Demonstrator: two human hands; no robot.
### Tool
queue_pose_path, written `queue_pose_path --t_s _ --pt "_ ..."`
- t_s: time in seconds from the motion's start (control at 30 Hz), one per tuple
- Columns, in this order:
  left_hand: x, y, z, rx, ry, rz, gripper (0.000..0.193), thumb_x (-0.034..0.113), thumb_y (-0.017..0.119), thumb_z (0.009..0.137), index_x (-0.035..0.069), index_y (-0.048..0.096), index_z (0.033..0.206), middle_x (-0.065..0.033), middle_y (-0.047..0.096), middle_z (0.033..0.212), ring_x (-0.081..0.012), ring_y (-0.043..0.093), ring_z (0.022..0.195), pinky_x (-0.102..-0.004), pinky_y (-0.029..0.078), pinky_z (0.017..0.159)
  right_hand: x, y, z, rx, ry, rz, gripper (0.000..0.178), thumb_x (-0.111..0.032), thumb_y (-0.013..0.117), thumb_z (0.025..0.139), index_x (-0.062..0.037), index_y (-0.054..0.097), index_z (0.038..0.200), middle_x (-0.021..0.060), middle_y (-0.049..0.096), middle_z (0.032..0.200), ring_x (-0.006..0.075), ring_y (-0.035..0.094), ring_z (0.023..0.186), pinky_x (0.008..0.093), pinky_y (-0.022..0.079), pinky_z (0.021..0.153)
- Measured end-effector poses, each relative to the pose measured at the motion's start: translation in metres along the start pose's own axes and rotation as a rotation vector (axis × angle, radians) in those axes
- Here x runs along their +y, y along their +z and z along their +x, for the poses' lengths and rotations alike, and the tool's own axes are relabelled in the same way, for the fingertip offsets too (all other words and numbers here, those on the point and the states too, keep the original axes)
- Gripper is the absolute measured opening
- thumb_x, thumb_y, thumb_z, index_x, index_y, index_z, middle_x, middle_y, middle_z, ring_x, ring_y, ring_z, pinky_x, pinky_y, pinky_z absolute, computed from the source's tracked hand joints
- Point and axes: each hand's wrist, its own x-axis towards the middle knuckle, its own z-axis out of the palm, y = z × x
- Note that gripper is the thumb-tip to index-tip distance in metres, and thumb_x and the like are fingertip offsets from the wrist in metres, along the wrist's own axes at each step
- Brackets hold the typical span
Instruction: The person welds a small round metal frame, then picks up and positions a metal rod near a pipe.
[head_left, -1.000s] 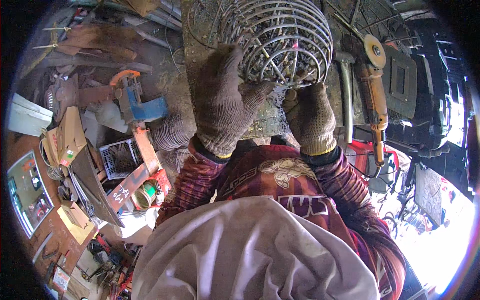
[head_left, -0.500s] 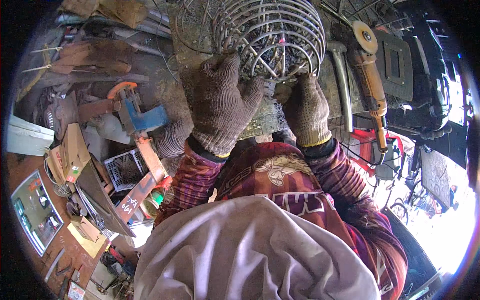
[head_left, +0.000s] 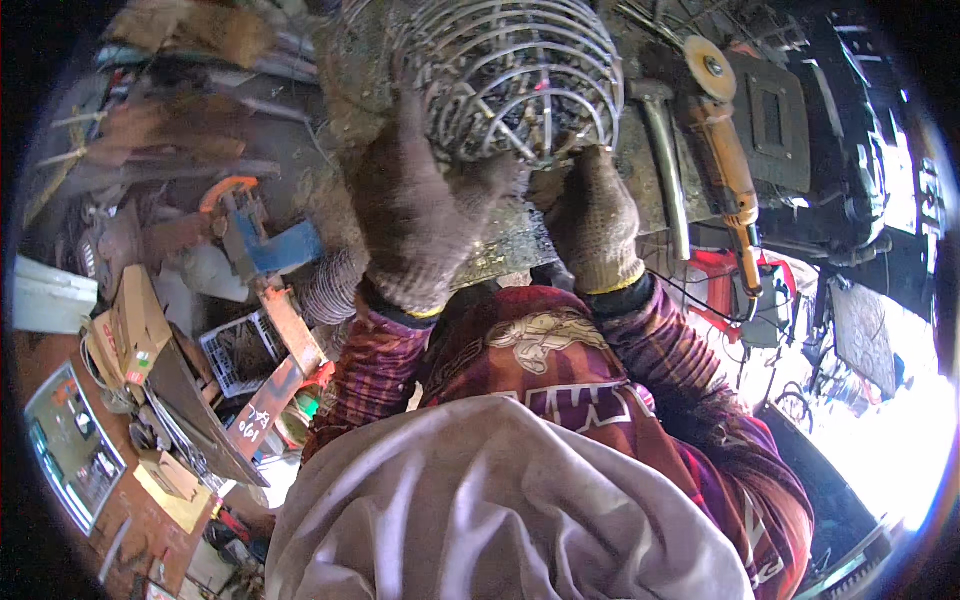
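A domed cage of curved metal rods [head_left: 540, 65] lies on the dark worktable at the top of the view. My right hand [head_left: 597, 222], in a knitted work glove, is closed at the cage's near rim, fingers gripping the rod there. On the cage's near left side is my left hand [head_left: 415, 205], gloved too and blurred by motion. One of its fingers stretches up along the rods, and the thumb is spread toward the near rim. Nothing shows in its grasp; the other fingers are partly hidden.
A hammer [head_left: 665, 165] lies right of the cage, beside an angle grinder [head_left: 728, 165] with a pale disc. Left of the table are a blue clamp-like tool [head_left: 270, 240], a white plastic crate [head_left: 240, 352] and cardboard boxes [head_left: 125, 325]. A red metal frame [head_left: 715, 290] stands below the grinder.
My left hand's fingers have straightened from a curl at the rim to reach up along the cage. My right hand keeps its grip. The whole view has shifted slightly.
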Motion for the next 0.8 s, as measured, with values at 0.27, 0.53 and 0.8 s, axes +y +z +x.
queue_pose_path --t_s 0.27,0.53,0.8 --pt "-0.015 0.007 0.003 0.022 0.095 0.329 0.086 0.034 0.085 0.074 -0.004 0.044 0.139 -0.0234 0.064 0.118 -0.0354 0.067 0.101 -0.0443 0.054 0.088 -0.004 0.038 -0.015 0.031 -0.029 0.1 0.041 -0.036 0.044 0.105 0.0001 0.055 0.123 0.0148 0.065 0.102 0.0267 0.067 0.089 0.0407 0.055 0.083" --pt "-0.009 0.004 0.009 -0.132 -0.221 -0.328 0.089 0.017 0.087 0.074 -0.001 0.034 0.144 -0.0153 0.053 0.129 -0.0209 0.058 0.112 -0.0335 0.055 0.088 -0.01 0.031 -0.007 -0.192 0.173 0.551 0.026 -0.019 0.051 0.102 -0.0005 0.057 0.12 0.0148 0.065 0.105 0.0278 0.064 0.094 0.0365 0.053 0.08" --pt "-0.025 0.004 0.013 -0.131 -0.043 -0.331 0.092 0.018 0.091 0.069 -0.002 0.039 0.142 -0.0135 0.054 0.131 -0.0208 0.058 0.115 -0.0322 0.054 0.09 0.0 0.011 0.0 -0.383 0.156 0.569 0.029 -0.02 0.045 0.105 -0.001 0.053 0.125 0.0109 0.06 0.12 0.0225 0.056 0.11 0.0338 0.046 0.097"
